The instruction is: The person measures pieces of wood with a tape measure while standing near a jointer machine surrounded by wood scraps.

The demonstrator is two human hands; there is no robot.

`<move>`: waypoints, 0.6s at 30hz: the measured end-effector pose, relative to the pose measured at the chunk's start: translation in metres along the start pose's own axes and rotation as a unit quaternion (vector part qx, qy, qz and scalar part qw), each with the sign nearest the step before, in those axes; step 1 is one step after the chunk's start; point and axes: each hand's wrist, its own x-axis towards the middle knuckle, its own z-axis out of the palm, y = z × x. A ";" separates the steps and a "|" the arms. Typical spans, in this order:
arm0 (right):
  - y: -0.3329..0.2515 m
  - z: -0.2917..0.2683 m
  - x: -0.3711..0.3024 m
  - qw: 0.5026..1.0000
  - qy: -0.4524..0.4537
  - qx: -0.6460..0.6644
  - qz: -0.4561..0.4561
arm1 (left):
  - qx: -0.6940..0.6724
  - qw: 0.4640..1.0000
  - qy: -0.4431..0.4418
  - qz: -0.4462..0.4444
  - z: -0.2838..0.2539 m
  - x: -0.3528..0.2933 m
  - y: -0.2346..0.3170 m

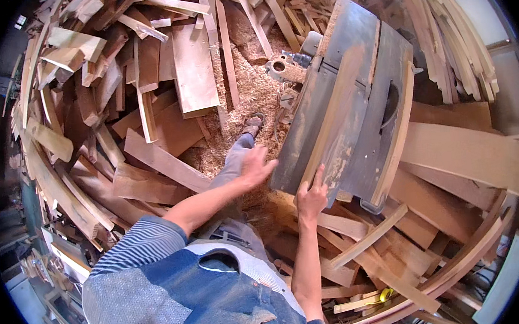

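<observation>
A long, narrow wooden board [335,111] lies along the grey metal table of a woodworking machine [367,115]. My right hand [312,198] grips the near end of this board, index finger stretched along it and the other fingers bent. Just left of the table's near edge, my left hand [258,165] hangs in the air with nothing in it, its fingers partly spread. Sawdust marks the metal beside the board. An oval opening [390,108] shows in the right part of the table.
Stacked planks and offcuts [148,118] crowd the left side. Wood shavings [245,91] cover the floor around my foot. A motor and pulley parts [289,68] stick out left of the machine. More boards [457,154] lie at the right, with a yellow tape measure [386,294] below.
</observation>
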 end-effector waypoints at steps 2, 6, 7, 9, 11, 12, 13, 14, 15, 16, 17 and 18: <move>0.002 -0.005 -0.042 1.000 0.002 0.000 -0.005 | -0.059 0.996 0.052 0.046 0.012 0.000 0.054; 0.003 -0.024 -0.135 0.999 -0.039 0.028 0.023 | -0.093 0.988 0.078 0.093 0.050 -0.006 0.122; 0.005 -0.027 -0.154 0.998 -0.052 0.029 0.033 | -0.088 0.990 0.074 0.083 0.054 -0.011 0.134; 0.006 -0.030 -0.177 0.995 -0.080 0.035 0.048 | -0.077 0.992 0.073 0.061 0.058 -0.014 0.152; 0.007 -0.032 -0.185 0.992 -0.101 0.049 0.051 | -0.032 0.997 0.059 0.043 0.061 -0.010 0.158; 0.007 -0.035 -0.187 0.991 -0.110 0.055 0.054 | -0.010 0.998 0.052 0.034 0.062 -0.007 0.159; 0.006 -0.038 -0.188 0.993 -0.085 0.070 0.040 | -0.002 0.998 0.051 0.038 0.062 -0.006 0.161; 0.005 -0.041 -0.188 0.994 -0.061 0.085 0.025 | 0.007 0.998 0.051 0.042 0.063 -0.005 0.163; 0.005 -0.043 -0.188 0.994 -0.035 0.100 0.010 | 0.015 0.998 0.050 0.045 0.063 -0.004 0.165; 0.006 -0.044 -0.190 0.994 -0.036 0.108 0.004 | 0.019 0.997 0.059 0.049 0.065 -0.002 0.163; 0.008 -0.044 -0.194 0.993 -0.037 0.115 -0.003 | 0.022 0.996 0.068 0.052 0.068 -0.001 0.161; 0.009 -0.044 -0.195 0.992 -0.038 0.122 -0.010 | 0.025 0.995 0.076 0.056 0.070 0.002 0.159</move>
